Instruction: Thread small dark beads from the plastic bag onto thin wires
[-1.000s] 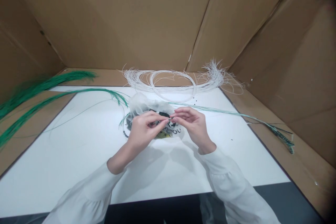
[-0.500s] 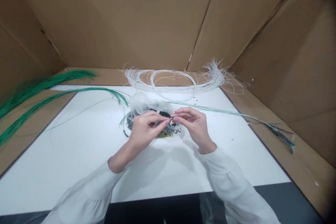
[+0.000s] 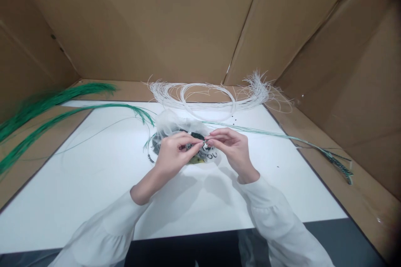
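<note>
My left hand (image 3: pixel 175 150) is closed in a pinch on a thin white strand, whose short tip (image 3: pixel 204 141) shows between my two hands. Opposite it, my right hand (image 3: pixel 231 149) has thumb and fingers pressed together at that tip, with something tiny and dark between them that is too small to name. Directly behind and below both hands lies a clear plastic bag (image 3: pixel 171 123) with dark green and black small pieces inside and black lettering on it. Left of the bag, a curved white strand with black bands (image 3: pixel 151 158) shows beside my left hand.
Green strand bundles (image 3: pixel 78 110) lie at the left. A coil of white strands (image 3: pixel 208 85) rests at the back. Thin green strands with dark banded ends (image 3: pixel 340 166) reach over the right edge of the white board (image 3: pixel 103 192). Cardboard walls (image 3: pixel 150 21) enclose the back and sides.
Both hands hold nearly the same pinch at the strand's tip. The whole view has shifted very slightly; nothing else visibly differs.
</note>
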Motion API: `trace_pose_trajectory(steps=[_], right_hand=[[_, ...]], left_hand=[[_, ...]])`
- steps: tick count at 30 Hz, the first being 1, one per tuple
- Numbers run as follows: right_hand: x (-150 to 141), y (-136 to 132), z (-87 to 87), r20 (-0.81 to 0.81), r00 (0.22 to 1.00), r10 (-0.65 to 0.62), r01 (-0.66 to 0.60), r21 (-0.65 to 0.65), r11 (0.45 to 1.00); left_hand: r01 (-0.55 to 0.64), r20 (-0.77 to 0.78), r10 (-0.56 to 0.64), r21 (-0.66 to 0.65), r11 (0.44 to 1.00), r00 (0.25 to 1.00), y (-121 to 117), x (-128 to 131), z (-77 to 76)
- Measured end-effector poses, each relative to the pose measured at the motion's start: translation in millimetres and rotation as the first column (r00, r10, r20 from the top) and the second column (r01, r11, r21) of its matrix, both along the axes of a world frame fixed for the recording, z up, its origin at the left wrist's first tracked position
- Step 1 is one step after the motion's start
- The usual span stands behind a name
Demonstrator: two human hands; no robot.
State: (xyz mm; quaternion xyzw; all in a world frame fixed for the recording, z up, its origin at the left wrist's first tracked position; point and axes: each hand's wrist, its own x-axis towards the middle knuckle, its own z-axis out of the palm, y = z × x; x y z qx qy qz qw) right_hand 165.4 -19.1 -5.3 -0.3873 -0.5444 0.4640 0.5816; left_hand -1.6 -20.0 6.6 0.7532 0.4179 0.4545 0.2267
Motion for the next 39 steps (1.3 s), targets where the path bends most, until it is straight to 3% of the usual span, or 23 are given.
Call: trace_pose_trajectory(steps=[10, 24, 39], right_hand=[[2.8, -0.6, -2.3, 0.087, 0.996, -0.031, 0.028, 0.04, 0.999], [-3.5, 1.8, -6.4, -0.127, 0.992, 0.03, -0.05, -0.159, 0.986], [-3.8, -0.1, -4.6, -0.083, 0.997, -0.001, -0.01, -0.142, 0.99]], left_hand=[[-0.02, 0.004, 0.02, 0.015, 1.0, 1.0, 0.0, -0.1, -0.9], [-0.017, 0.006, 0.017, 0.009, 1.0, 1.0, -1.9, 0.6, 2.0], [-0.022, -0.013, 0.022, 0.019, 1.0, 1.0, -0.9, 0.4, 1.4]])
